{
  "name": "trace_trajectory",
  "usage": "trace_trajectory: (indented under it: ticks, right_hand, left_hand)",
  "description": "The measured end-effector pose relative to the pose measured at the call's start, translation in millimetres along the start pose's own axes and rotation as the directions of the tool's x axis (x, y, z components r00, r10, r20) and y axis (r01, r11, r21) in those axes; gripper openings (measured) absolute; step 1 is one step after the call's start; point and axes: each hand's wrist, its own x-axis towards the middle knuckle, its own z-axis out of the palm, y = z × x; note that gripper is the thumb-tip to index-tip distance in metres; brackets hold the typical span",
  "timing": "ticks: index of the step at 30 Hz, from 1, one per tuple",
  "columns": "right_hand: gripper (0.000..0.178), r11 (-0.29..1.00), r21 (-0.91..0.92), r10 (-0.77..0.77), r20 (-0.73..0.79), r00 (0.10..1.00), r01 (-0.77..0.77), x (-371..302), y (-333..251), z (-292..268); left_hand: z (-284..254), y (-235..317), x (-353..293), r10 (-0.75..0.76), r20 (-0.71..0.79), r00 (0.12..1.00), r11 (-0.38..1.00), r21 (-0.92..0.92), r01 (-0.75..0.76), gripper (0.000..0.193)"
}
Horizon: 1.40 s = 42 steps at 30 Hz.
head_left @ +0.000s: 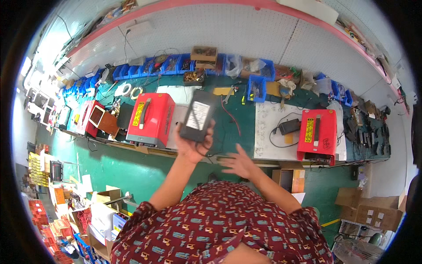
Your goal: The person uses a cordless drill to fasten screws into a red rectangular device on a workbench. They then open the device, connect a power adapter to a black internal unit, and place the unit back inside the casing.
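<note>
My left hand (190, 148) is raised in front of the bench edge, its fingers wrapped round the lower end of a black power adapter (204, 99). A white printed label faces up on the adapter, and its thin dark cord hangs down by my wrist. To the right, a little lower, my right hand (241, 163) is open with its fingers spread and holds nothing. A red metal-cased machine (163, 115) with a top handle stands left of the adapter. Another red machine (330, 127) sits at the right, beside a second black adapter (290, 126) lying on white paper with its cord looped.
Blue parts bins (172, 64) line the back of the green-topped bench (244, 125). A wrench (228, 95) and a red wire (231, 115) lie mid-bench. Several dark cables or tools (367, 136) fill its right end. Cardboard boxes (373, 212) stand on the floor.
</note>
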Motion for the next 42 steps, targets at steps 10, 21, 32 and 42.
trace_trajectory:
  ticks: [10,21,32,42]
  right_hand:
    - [0.015,0.959,0.151,-0.245,0.02,0.969,0.239,153,-70,145]
    - [0.028,0.764,0.453,-0.454,-0.126,0.882,0.459,197,-202,150]
    - [0.043,0.413,-0.174,-0.589,0.697,0.408,0.894,16,-113,420]
    - [0.032,0.273,-0.53,0.399,0.822,0.407,0.803,100,127,556]
  left_hand:
    - [60,79,-165,0.307,0.172,0.936,0.951,-0.015,-0.309,0.071]
    - [53,157,-310,0.774,0.257,0.578,0.617,-0.101,-0.78,0.076]
    - [12,135,-331,0.984,-0.135,0.118,0.14,0.166,-0.976,0.067]
    - [-16,198,-394,0.991,-0.048,0.121,0.13,0.442,-0.888,0.088]
